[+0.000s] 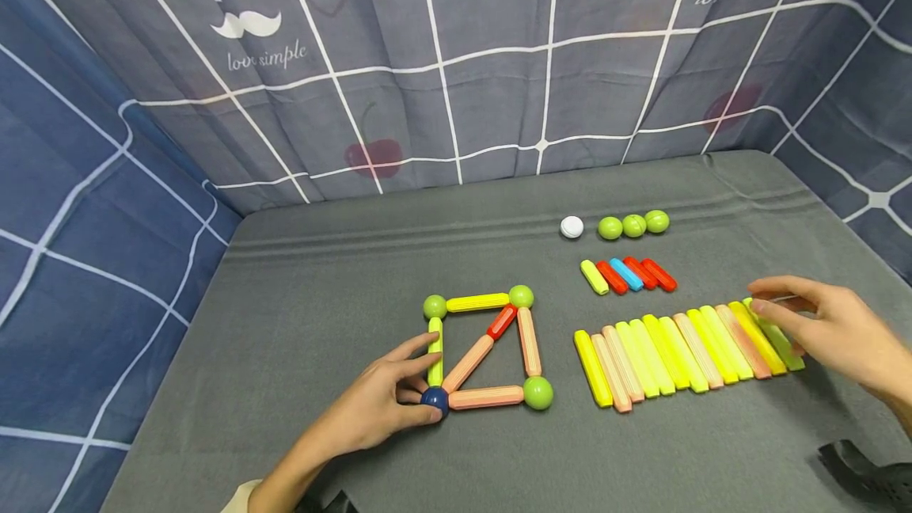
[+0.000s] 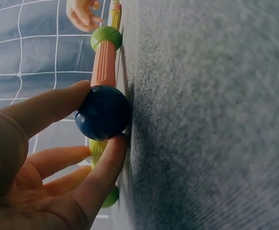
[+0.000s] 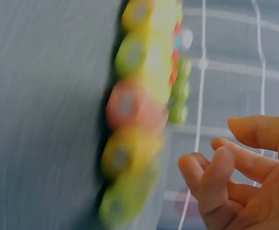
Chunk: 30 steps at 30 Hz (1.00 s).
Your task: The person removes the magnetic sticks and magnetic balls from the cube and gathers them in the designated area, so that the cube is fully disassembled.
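My left hand (image 1: pixel 374 400) pinches a dark blue ball (image 2: pixel 102 113) between thumb and finger. This ball is the near left corner of a flat four-sided frame of magnetic sticks, with green balls (image 1: pixel 537 393) at the other corners. A yellow-green stick (image 1: pixel 435 374), a pink stick (image 1: pixel 486 397) and a diagonal meet at the blue ball. The diagonal joins a pink stick (image 1: pixel 468 364) to a short red stick (image 1: pixel 502 321). My right hand (image 1: pixel 837 329) hovers by the right end of a row of long sticks (image 1: pixel 670 351), its fingers loosely bent, holding nothing in the right wrist view.
Behind the long row lie several short sticks (image 1: pixel 625 274) in yellow-green, red and blue. Farther back sit a white ball (image 1: pixel 571 227) and three green balls (image 1: pixel 634 226). Checked curtains (image 1: pixel 492 62) bound the grey cloth (image 1: pixel 321 275). A black object (image 1: pixel 865 475) is at the lower right.
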Each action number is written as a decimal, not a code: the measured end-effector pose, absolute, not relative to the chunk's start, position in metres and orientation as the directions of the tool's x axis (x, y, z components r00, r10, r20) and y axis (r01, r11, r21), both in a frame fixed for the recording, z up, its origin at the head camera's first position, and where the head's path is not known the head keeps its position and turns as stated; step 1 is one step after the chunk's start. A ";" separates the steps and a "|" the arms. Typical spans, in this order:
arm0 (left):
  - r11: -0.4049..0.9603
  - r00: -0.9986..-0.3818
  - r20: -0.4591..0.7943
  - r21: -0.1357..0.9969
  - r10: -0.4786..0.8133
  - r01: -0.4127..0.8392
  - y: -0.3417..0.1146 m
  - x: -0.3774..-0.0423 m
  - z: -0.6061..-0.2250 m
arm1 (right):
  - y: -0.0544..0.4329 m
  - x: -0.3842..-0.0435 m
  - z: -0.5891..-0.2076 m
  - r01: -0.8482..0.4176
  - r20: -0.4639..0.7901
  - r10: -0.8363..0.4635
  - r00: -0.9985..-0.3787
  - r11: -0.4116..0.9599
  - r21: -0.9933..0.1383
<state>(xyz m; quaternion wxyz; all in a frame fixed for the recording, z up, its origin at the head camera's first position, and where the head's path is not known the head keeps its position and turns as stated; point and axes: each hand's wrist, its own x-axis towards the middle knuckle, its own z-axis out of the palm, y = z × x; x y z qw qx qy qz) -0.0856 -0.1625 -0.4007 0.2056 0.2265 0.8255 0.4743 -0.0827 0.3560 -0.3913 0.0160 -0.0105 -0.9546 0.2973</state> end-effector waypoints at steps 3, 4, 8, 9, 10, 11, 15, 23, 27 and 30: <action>0.451 -0.824 -0.122 0.876 0.553 0.172 -0.161 -0.087 -0.400 | 0.326 -0.079 -0.380 -0.062 0.069 -0.024 -0.997 0.771 -0.634; 0.451 -0.828 -0.121 0.876 0.548 0.170 -0.161 -0.087 -0.400 | 0.314 -0.078 -0.377 -0.094 0.074 -0.060 -0.995 0.737 -0.669; 0.452 -0.835 -0.121 0.877 0.536 0.163 -0.160 -0.089 -0.400 | 0.261 -0.073 -0.368 -0.204 0.083 -0.226 -0.970 0.588 -0.783; 0.450 -0.836 -0.122 0.879 0.534 0.159 -0.160 -0.089 -0.400 | 0.248 -0.073 -0.368 -0.218 0.075 -0.273 -0.959 0.542 -0.812; 0.449 -0.837 -0.123 0.880 0.533 0.157 -0.160 -0.090 -0.400 | 0.236 -0.073 -0.367 -0.214 0.052 -0.326 -0.944 0.485 -0.848; 0.446 -0.838 -0.123 0.882 0.531 0.153 -0.160 -0.091 -0.401 | 0.224 -0.073 -0.367 -0.204 0.028 -0.369 -0.929 0.447 -0.871; 0.431 -0.845 -0.122 0.892 0.521 0.136 -0.162 -0.093 -0.402 | 0.185 -0.078 -0.370 -0.213 -0.028 -0.511 -0.859 0.407 -0.888; 0.385 -0.830 -0.122 0.915 0.544 0.117 -0.167 -0.098 -0.406 | 0.143 -0.085 -0.385 -0.432 0.035 -0.552 -0.833 0.610 -0.665; 0.370 -0.829 -0.130 0.924 0.543 0.097 -0.169 -0.099 -0.406 | 0.136 -0.088 -0.390 -0.416 0.026 -0.531 -0.847 0.632 -0.654; 0.365 -0.828 -0.132 0.926 0.546 0.093 -0.169 -0.100 -0.406 | 0.132 -0.090 -0.391 -0.427 0.037 -0.525 -0.851 0.649 -0.630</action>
